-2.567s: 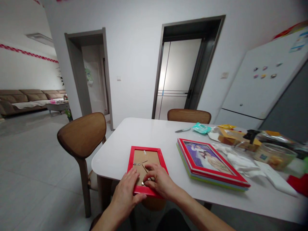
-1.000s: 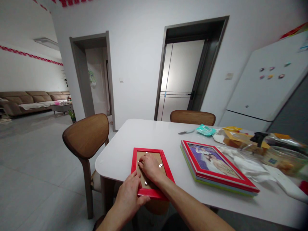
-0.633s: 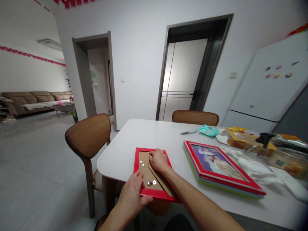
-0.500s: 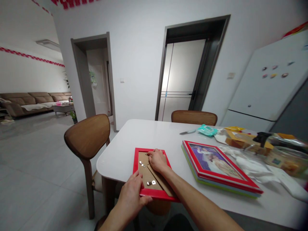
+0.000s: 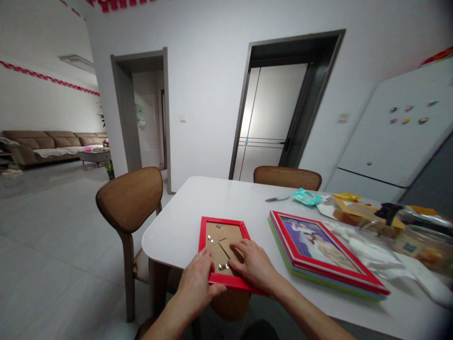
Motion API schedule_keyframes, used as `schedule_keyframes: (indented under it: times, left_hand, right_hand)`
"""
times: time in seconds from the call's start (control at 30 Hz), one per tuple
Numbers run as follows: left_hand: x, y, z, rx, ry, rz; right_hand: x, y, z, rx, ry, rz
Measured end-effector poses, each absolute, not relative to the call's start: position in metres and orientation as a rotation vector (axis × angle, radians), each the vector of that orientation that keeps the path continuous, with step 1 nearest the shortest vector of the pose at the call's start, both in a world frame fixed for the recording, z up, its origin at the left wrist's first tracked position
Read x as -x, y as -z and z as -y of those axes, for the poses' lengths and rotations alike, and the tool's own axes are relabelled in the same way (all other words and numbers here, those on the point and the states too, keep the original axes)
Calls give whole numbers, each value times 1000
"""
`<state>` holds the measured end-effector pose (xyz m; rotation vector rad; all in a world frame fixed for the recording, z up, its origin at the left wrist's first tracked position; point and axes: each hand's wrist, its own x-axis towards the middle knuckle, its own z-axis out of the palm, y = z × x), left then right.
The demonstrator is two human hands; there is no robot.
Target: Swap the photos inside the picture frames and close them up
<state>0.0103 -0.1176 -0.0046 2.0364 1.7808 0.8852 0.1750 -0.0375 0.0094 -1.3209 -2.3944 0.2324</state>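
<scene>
A red picture frame (image 5: 204, 236) lies face down at the table's near edge, its brown backing board (image 5: 212, 257) showing, with small metal clips on it. My left hand (image 5: 198, 278) grips the frame's lower left corner, thumb along the near side and fingers on the left edge. Over the lower right of the board rests my right hand (image 5: 255, 265), its thumb and fingers apart, touching the stand flap (image 5: 224, 246). The thumb tip is beside the lower metal clip (image 5: 222, 267). My right palm hides the frame's lower right part.
Right of my hands, a red framed photo (image 5: 318, 241) tops a stack of frames on the white table (image 5: 219, 193). Farther back are a knife (image 5: 277, 199), a teal packet (image 5: 306, 197), white wrapping (image 5: 368, 250) and a clear jar (image 5: 421, 243). Wooden chairs (image 5: 130, 198) stand around.
My right hand has moved from the top clip down toward me, to the lower part of the backing board. The upper clip is now uncovered. My left hand keeps its hold.
</scene>
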Motion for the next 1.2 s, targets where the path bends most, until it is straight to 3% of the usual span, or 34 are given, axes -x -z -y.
schedule_keyframes:
  times: [0.23, 0.57, 0.83, 1.2]
  left_hand:
    - [-11, 3, 115, -1908, -987, -1733]
    - [16, -12, 88, -1148, -1600, -1433]
    - [101, -2, 96, -937, -1531, -1678]
    - [120, 4, 88, -1376, -1285, -2079]
  right_hand:
    - [-173, -25, 30, 1344, -346, 2301]
    - [-148, -59, 47, 1119, -401, 2230]
    - [-192, -25, 30, 1469, -242, 2172]
    - [-204, -6, 16, 1710, -231, 2114]
